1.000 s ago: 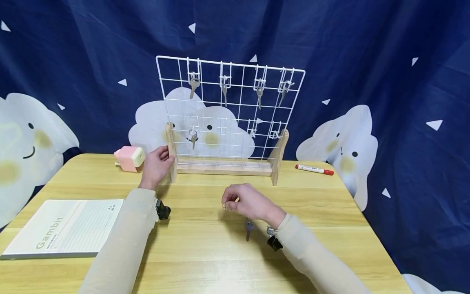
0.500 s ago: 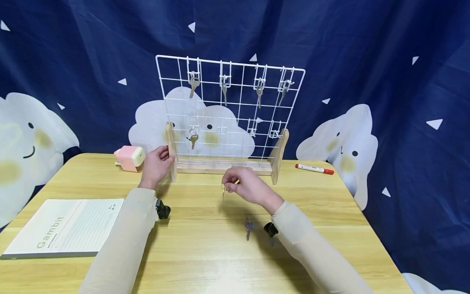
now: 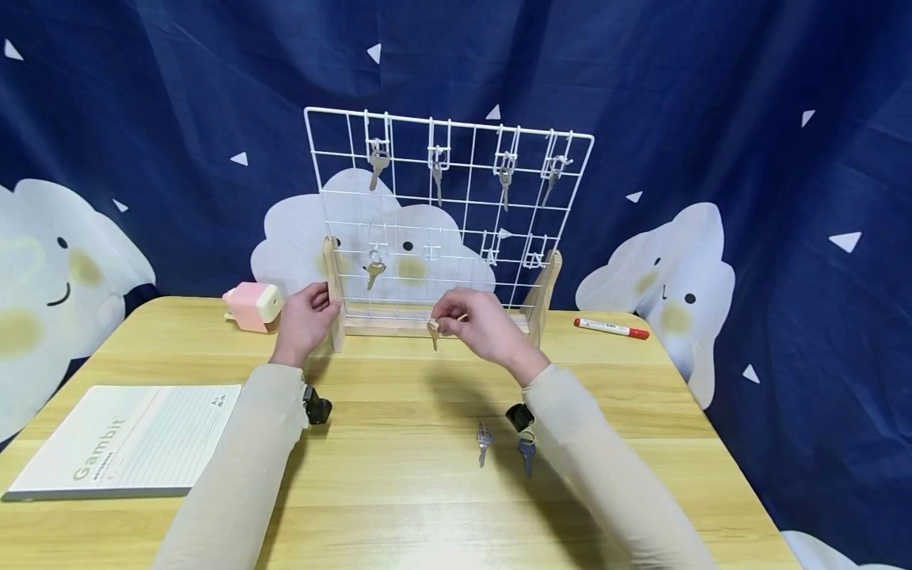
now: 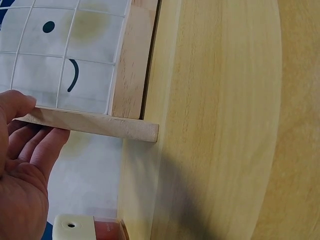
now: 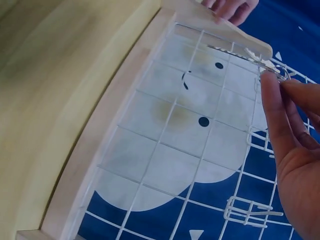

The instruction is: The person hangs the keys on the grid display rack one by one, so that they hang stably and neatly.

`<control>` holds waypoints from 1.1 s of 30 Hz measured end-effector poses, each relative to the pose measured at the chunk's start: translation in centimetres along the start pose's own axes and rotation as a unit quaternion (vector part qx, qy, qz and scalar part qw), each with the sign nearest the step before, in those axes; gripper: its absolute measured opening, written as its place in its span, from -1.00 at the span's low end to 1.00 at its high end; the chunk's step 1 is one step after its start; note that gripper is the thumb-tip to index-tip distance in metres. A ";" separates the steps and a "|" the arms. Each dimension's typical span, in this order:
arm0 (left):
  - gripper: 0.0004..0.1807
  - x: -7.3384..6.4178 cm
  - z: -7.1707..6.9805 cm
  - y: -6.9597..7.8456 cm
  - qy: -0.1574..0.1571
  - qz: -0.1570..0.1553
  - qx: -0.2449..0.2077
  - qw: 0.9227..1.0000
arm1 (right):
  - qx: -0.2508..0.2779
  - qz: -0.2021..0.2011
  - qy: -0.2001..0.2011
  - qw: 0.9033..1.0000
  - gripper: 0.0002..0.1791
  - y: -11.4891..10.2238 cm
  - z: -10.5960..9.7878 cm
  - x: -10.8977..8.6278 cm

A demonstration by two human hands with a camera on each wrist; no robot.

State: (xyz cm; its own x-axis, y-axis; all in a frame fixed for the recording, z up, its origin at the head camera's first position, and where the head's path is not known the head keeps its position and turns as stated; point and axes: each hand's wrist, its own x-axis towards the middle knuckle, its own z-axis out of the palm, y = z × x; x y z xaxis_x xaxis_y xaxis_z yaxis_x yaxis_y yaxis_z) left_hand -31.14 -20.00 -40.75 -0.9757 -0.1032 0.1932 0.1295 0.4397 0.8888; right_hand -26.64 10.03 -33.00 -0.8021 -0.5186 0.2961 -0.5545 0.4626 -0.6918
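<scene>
key (image 3: 434,336): raised off the table (image 3: 370,491) and dangled, blade downward, before the lower part of the rack (image 3: 388,324); not yet hung.
right hand (image 3: 488,326): the key is pinched near its ring between thumb and fingers.
left hand (image 3: 306,323): the wooden post (image 4: 95,124) at the rack's left end is grasped, thumb on one face, fingers on the other; the rack is presumably being steadied.
step in hand: judged to be the bringing of the key to the rack.
next move: a lift to a bare hook (image 3: 490,255) would seem to be called for, with the ring turned so that it can be slipped over the tip; which hook is meant cannot be told.
hung keys (image 3: 380,165): four in the upper row, one at the left of the lower row; three lower hooks are seen without keys.
loose keys (image 3: 484,445): two, laid apart on the table.
table top: pale, wood-grained; a notebook (image 3: 131,443) is placed at left, a pink block (image 3: 252,307) beside the left hand, a marker (image 3: 611,328) at right.
curtain (image 3: 677,95): dark blue, hung behind, printed with smiling clouds and white triangles.
</scene>
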 end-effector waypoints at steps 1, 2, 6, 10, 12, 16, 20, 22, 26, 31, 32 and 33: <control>-0.49 0.0 0.0 0.0 0.000 0.000 0.000 1.000 | 0.001 0.003 0.006 1.000 -0.91 -0.1 -0.1 0.2; -0.49 0.0 -0.1 0.0 0.000 0.000 0.002 1.000 | 0.004 0.004 0.013 1.000 -0.91 -0.2 -0.2 0.4; -0.49 -0.1 -0.2 0.1 -0.001 -0.003 0.006 1.000 | 0.004 0.001 0.041 0.999 -0.92 -0.5 -0.4 1.2; -0.49 -0.1 -0.2 0.1 0.000 -0.001 0.011 1.000 | 0.003 -0.006 0.072 0.997 -0.93 -0.8 -0.7 2.0; -0.50 -0.1 -0.2 0.1 0.001 0.001 0.011 1.000 | 0.008 -0.004 0.087 0.996 -0.94 -0.9 -0.9 2.4; -0.50 -0.1 -0.2 0.3 0.001 0.000 0.007 1.000 | 0.022 0.003 0.107 0.994 -0.94 -1.1 -1.3 3.1; -0.49 -0.1 -0.2 0.4 -0.002 -0.005 0.004 1.000 | 0.022 0.010 0.118 0.993 -0.93 -1.3 -1.7 3.7; -0.48 -0.1 -0.2 0.5 -0.005 -0.009 -0.001 1.000 | 0.022 0.015 0.121 0.992 -0.93 -1.3 -1.9 4.0; -0.48 -0.3 0.0 0.2 -0.002 -0.008 -0.004 1.000 | 0.033 0.037 0.121 0.991 -0.92 -1.5 -2.1 4.6; -0.48 -0.4 0.1 0.0 0.006 -0.006 -0.003 1.000 | 0.050 0.061 0.131 0.988 -0.92 -1.8 -1.9 5.3; -0.48 -0.3 0.1 0.0 0.006 -0.007 -0.004 1.000 | 0.051 0.065 0.135 0.987 -0.92 -1.9 -1.9 5.5; -0.48 -0.3 0.1 0.0 0.006 -0.008 -0.005 1.000 | 0.052 0.069 0.138 0.987 -0.92 -1.9 -1.9 5.6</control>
State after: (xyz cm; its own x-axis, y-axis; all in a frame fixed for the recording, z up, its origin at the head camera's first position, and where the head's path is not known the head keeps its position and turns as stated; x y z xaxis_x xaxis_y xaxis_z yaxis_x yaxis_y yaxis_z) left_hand -30.89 -19.86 -40.86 -0.9754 -0.1206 0.1847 0.1165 0.4293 0.8956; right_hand -30.53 7.61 -28.79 -0.9063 -0.2327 0.3527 -0.4212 0.4317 -0.7976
